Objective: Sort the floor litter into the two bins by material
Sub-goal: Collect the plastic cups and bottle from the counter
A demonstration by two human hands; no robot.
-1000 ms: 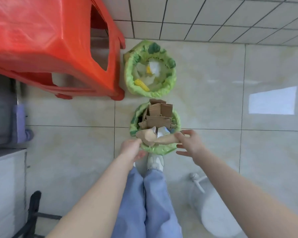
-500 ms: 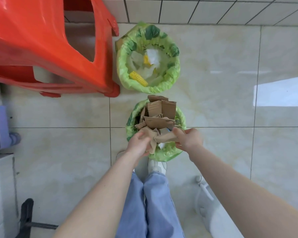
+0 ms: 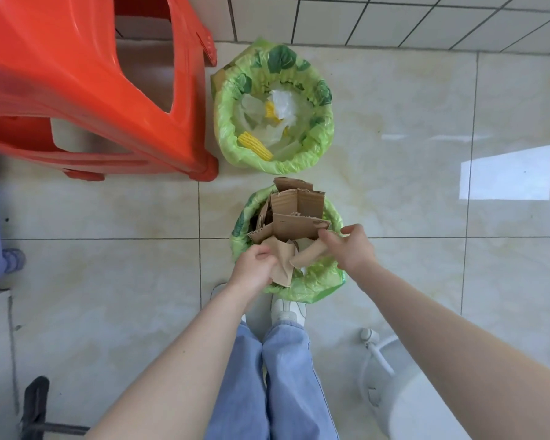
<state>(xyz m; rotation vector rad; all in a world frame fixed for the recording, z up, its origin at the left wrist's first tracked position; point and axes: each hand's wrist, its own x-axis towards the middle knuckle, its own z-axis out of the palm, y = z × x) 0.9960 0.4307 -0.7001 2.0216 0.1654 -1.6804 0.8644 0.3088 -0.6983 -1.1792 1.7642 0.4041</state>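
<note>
Two hands meet over the near bin [image 3: 302,290], the landmark for everything here. Nearest you, your jeans [image 3: 277,376] and white shoe [image 3: 288,309] stand just on your side of its rim. Your left hand [image 3: 254,268] sits at the bin's near-left edge, fingers closed on the flat, crumpled end of a brown paper piece [image 3: 294,260]. Your right hand [image 3: 350,249] sits at the bin's right edge, thumb and fingers pinched on the paper's other, rolled end. The paper's long axis runs across the bin's mouth from left hand to right hand, rising slightly away from you toward the right; the flat end hangs down past your left fingers over the near rim. The paper lies between the two grips, above the bin's green liner, and is clamped at both ends.

Just beyond the paper, inside the same bin, torn cardboard pieces [image 3: 296,214] stand on edge and poke above the rim. Beyond the near bin, a little apart from it, the far bin [image 3: 318,147] holds clear plastic wrap [image 3: 283,106] and a yellow corn cob [image 3: 254,144]. To the far bin's left stands an orange plastic stool [image 3: 77,90], one foot just beside it. Farthest off runs a white tiled wall [image 3: 378,17].
</note>
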